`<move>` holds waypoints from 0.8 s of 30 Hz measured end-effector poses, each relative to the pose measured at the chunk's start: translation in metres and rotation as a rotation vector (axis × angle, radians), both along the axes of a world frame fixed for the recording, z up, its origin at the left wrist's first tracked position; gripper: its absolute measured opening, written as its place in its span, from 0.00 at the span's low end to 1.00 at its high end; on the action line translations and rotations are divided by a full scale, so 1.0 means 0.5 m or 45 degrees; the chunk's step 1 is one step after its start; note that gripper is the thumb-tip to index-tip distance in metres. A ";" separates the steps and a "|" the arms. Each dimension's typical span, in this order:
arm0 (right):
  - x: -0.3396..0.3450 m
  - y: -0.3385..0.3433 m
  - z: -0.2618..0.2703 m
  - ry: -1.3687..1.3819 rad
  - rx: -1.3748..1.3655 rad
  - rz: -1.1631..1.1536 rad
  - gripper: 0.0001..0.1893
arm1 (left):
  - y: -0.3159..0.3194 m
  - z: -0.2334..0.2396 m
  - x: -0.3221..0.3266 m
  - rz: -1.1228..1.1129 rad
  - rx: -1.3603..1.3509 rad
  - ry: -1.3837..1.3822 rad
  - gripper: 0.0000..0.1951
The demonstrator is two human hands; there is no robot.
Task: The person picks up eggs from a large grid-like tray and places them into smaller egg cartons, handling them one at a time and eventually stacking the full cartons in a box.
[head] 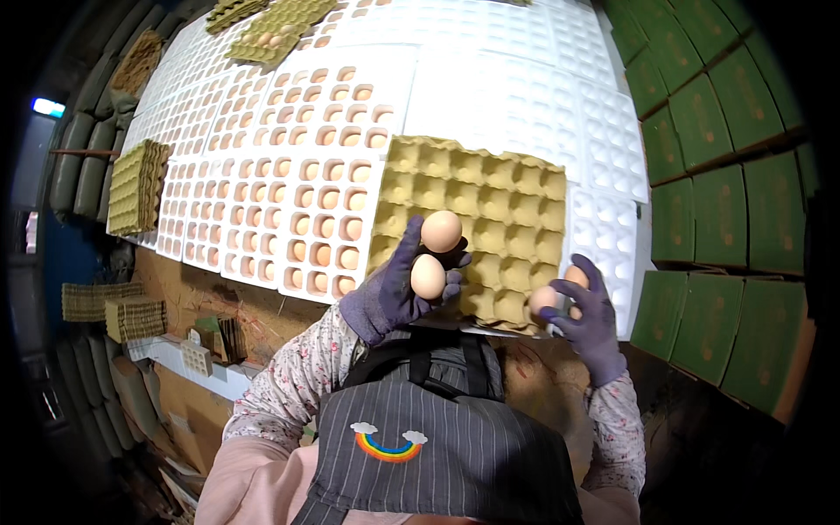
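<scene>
Two brown eggs, an upper egg (441, 231) and a lower egg (428, 277), rest in my left hand (400, 285), which wears a purple glove. That hand is over the left part of a yellowish pulp egg tray (485, 197) whose visible cups hold no eggs. My gloved right hand (590, 321) is at the tray's front right corner, its fingers around several eggs. One pale egg (543, 300) shows at the thumb and another egg (577, 276) between the fingers. The fingers partly hide the eggs there.
White foam trays (328, 152) filled with eggs spread to the left. More white foam trays (613, 141) lie right and behind. A pulp tray stack (139, 187) stands at the left edge, and another pulp tray (282, 29) with a few eggs lies farther back. Green cartons (715, 210) are piled along the right.
</scene>
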State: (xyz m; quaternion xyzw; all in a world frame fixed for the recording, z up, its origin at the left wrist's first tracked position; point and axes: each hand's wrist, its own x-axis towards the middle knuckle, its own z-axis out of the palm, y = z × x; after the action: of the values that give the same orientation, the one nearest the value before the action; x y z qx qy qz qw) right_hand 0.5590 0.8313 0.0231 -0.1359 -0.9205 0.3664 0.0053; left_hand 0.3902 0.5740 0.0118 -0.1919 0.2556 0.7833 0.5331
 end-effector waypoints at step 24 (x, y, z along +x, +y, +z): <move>-0.857 -0.345 -0.046 -0.063 -1.056 -0.074 0.21 | -0.293 -0.167 -0.983 -0.261 -2.247 2.389 0.19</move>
State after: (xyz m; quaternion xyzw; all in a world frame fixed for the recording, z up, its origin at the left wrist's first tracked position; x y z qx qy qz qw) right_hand 0.1308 0.6590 0.0000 -0.1611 -0.6904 0.7026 -0.0616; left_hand -0.1011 0.4275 -0.0717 0.1634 0.9715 0.1413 -0.0979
